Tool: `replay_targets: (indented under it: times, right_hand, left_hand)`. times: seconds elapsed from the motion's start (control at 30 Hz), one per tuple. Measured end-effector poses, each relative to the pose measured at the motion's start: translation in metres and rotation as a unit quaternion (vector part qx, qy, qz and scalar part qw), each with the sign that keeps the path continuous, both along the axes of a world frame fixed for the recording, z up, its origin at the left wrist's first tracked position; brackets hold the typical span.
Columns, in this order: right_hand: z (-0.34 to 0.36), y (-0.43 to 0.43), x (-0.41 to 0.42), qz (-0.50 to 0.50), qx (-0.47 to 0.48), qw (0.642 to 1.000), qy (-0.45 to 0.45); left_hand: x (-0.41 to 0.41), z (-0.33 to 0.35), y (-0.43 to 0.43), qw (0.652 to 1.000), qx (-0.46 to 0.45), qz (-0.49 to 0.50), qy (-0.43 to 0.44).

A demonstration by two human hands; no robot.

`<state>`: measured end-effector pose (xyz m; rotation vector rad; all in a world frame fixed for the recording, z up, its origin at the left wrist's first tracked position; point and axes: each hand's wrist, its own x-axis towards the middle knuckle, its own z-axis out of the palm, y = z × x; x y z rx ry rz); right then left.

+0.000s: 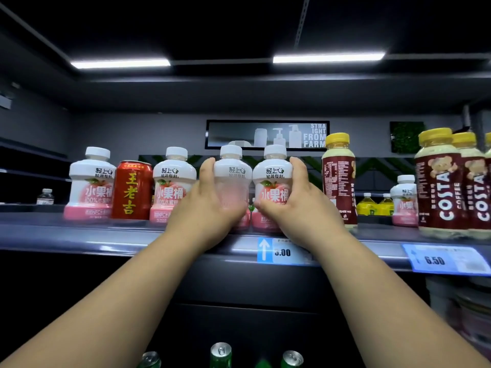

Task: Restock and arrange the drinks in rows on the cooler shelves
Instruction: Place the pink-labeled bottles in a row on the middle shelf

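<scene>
Two white-and-pink peach juice bottles stand side by side at the middle of the grey cooler shelf. My left hand grips the left bottle, its thumb up the bottle's left side. My right hand grips the right bottle from its right side. Two more peach bottles stand further left with a red herbal tea can between them.
Costa coffee bottles with yellow caps crowd the shelf's right end, and one stands just right of my right hand. Another peach bottle and small yellow bottles sit behind. Price tags line the shelf edge. Can tops show below.
</scene>
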<state>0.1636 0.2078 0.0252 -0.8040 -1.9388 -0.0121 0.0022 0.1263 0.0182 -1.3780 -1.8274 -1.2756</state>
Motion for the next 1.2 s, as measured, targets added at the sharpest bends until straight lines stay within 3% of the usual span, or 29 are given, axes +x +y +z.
replay_targets:
  times: [0.2,0.63,0.9,1.07,1.2]
  right_hand:
    - [0.001,-0.001,0.000,0.008,-0.042,0.997,-0.070]
    - [-0.005,0.004,0.004,0.042,0.012,0.999,-0.017]
    - [0.000,-0.011,0.004,0.107,-0.009,0.990,0.094]
    - [-0.005,-0.033,0.018,0.135,0.002,0.985,0.107]
    - [-0.019,-0.054,0.052,0.139,0.003,0.984,0.109]
  left_hand:
    - [-0.005,-0.005,0.006,0.998,-0.036,0.053,0.021]
    - [-0.006,-0.009,0.004,0.999,0.000,0.046,-0.012]
    - [-0.003,-0.009,-0.006,0.995,0.074,-0.049,-0.036]
    - [0.007,-0.005,-0.030,0.972,0.141,-0.174,-0.066]
    - [0.032,-0.012,-0.053,0.951,0.131,-0.266,-0.093]
